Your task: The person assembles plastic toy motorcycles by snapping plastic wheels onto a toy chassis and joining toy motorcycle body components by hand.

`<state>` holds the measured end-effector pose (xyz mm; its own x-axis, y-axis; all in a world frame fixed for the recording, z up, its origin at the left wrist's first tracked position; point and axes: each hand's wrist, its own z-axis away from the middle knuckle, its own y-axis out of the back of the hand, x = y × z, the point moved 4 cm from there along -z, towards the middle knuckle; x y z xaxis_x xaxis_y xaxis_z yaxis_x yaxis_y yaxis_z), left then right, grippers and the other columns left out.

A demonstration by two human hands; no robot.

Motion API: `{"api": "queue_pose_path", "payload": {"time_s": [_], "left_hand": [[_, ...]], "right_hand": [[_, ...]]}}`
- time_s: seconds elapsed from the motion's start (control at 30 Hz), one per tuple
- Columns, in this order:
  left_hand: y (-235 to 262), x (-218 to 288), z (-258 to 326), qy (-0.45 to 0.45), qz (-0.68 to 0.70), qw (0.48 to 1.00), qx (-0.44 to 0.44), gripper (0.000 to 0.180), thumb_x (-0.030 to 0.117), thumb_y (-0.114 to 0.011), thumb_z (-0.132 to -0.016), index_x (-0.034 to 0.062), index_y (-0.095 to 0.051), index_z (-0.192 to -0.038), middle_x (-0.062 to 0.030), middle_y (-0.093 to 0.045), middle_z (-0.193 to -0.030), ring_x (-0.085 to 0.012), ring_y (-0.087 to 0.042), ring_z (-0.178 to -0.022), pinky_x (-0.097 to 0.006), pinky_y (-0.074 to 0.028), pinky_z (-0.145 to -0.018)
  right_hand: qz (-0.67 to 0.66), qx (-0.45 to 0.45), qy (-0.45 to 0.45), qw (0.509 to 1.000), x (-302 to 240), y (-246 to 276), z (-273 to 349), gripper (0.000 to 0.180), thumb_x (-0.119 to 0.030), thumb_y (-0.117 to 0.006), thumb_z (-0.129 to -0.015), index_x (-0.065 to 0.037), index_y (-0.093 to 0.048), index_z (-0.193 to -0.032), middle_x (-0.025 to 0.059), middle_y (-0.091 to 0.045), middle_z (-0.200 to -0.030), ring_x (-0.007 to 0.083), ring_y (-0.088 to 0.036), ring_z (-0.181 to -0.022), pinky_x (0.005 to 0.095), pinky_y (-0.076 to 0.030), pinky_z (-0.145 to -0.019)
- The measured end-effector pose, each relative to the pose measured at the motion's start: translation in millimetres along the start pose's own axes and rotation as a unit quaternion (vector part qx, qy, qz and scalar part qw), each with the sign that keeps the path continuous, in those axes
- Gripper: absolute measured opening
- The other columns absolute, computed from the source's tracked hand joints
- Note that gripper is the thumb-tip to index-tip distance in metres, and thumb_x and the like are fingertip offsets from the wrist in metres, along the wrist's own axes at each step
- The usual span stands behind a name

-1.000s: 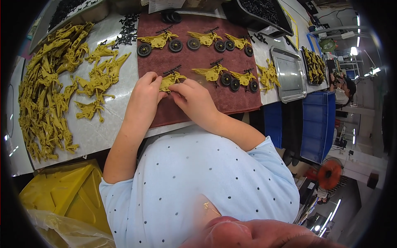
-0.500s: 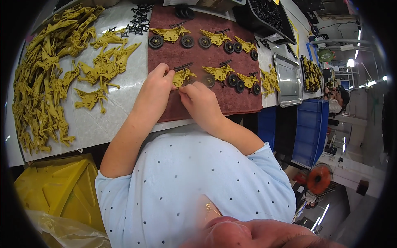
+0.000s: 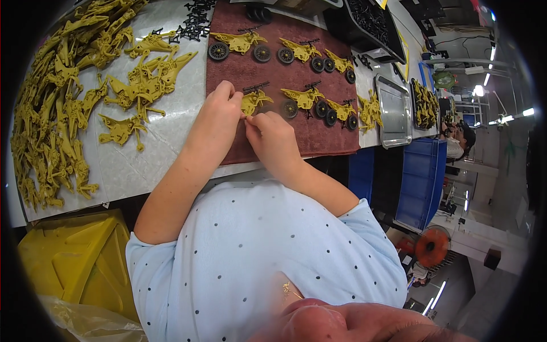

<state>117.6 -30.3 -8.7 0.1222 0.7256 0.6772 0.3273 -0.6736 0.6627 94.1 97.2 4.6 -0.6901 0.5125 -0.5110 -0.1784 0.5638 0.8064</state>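
A yellow toy motorcycle [image 3: 250, 103] with black handlebars lies on a reddish-brown cloth [image 3: 228, 154], partly covered by my fingers. My left hand [image 3: 221, 117] is closed at its left end, thumb and fingers pinched together. From the right, my right hand [image 3: 274, 137] is closed too, its fingertips meeting the left hand's at the toy's near edge. Whatever small piece sits between the fingertips is hidden. Just right of my hands is another yellow toy motorcycle [image 3: 301, 99] with a black wheel [image 3: 289, 109]. More wheeled ones stand in a far row, including a toy motorcycle [image 3: 239, 43].
A big heap of yellow plastic parts [image 3: 51, 108] covers the table's left side, with loose yellow bodies [image 3: 142, 80] beside it. Black small parts [image 3: 196, 23] lie at the back. To the right are a black bin [image 3: 364, 28], a metal tray [image 3: 394, 111] and blue crates [image 3: 420, 182].
Both hands stay at the same toy motorcycle with fingertips together. The view has shifted slightly; the toys on the cloth look unchanged.
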Motion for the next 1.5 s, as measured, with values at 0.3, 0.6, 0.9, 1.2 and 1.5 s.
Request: {"api": "queue_pose_path", "payload": {"time_s": [0.3, 0.6, 0.9, 1.2, 1.5], "left_hand": [[7, -8, -1, 0.021, 0.049, 0.998, -0.042, 0.041, -0.001, -0.072, -0.067, -0.0057, -0.063, -0.107, -0.0135, -0.055, -0.098, -0.0287, -0.059, -0.09, -0.035, -0.049, -0.08], [0, -3, 3, 0.047, 0.028, 0.998, -0.01, 0.041, -0.001, -0.072, -0.066, -0.0068, -0.062, -0.105, -0.0157, -0.054, -0.095, -0.0305, -0.059, -0.086, -0.035, -0.05, -0.076], [2, -1, 3, 0.025, 0.015, 1.0, 0.011, 0.031, -0.004, -0.07, -0.067, -0.0073, -0.059, -0.096, -0.0171, -0.053, -0.094, -0.0323, -0.058, -0.084, -0.037, -0.05, -0.074], [13, 0, 0, 0.028, -0.003, 0.999, -0.046, 0.037, 0.0, -0.073, -0.068, -0.0056, -0.063, -0.103, -0.0145, -0.055, -0.097, -0.0302, -0.058, -0.088, -0.036, -0.049, -0.076], [32, -9, -3, 0.143, 0.325, 0.934, -0.026, 0.047, 0.038, -0.062, -0.087, -0.0018, -0.055, -0.112, -0.0114, -0.056, -0.101, -0.0157, -0.051, -0.071, -0.025, -0.042, -0.058]], "right_hand": [[-0.047, 0.045, -0.025, 0.998, 1, 3, 5, 0.011, -0.003, -0.066, -0.079, 0.0, -0.062, -0.089, 0.0147, -0.059, -0.078, 0.0314, -0.06, -0.07, 0.0386, -0.05, -0.061], [0.015, 0.027, -0.024, 0.999, -4, -5, 0, 0.007, -0.004, -0.064, -0.078, 0.001, -0.06, -0.081, 0.017, -0.057, -0.074, 0.0338, -0.058, -0.066, 0.0411, -0.05, -0.059], [0.015, -0.043, -0.052, 0.998, 0, 0, -11, 0.01, -0.006, -0.064, -0.079, 0.002, -0.061, -0.084, 0.0177, -0.06, -0.076, 0.0338, -0.06, -0.069, 0.0416, -0.05, -0.061], [-0.123, -0.076, -0.174, 0.974, 7, 31, 3, 0.028, -0.008, -0.067, -0.081, 0.001, -0.063, -0.107, 0.015, -0.066, -0.084, 0.0252, -0.065, -0.072, 0.0329, -0.053, -0.067], [-0.155, -0.006, -0.099, 0.983, 2, 54, -22, 0.024, -0.004, -0.062, -0.087, -0.001, -0.063, -0.11, 0.0123, -0.066, -0.092, 0.0186, -0.066, -0.073, 0.028, -0.053, -0.064]]}}
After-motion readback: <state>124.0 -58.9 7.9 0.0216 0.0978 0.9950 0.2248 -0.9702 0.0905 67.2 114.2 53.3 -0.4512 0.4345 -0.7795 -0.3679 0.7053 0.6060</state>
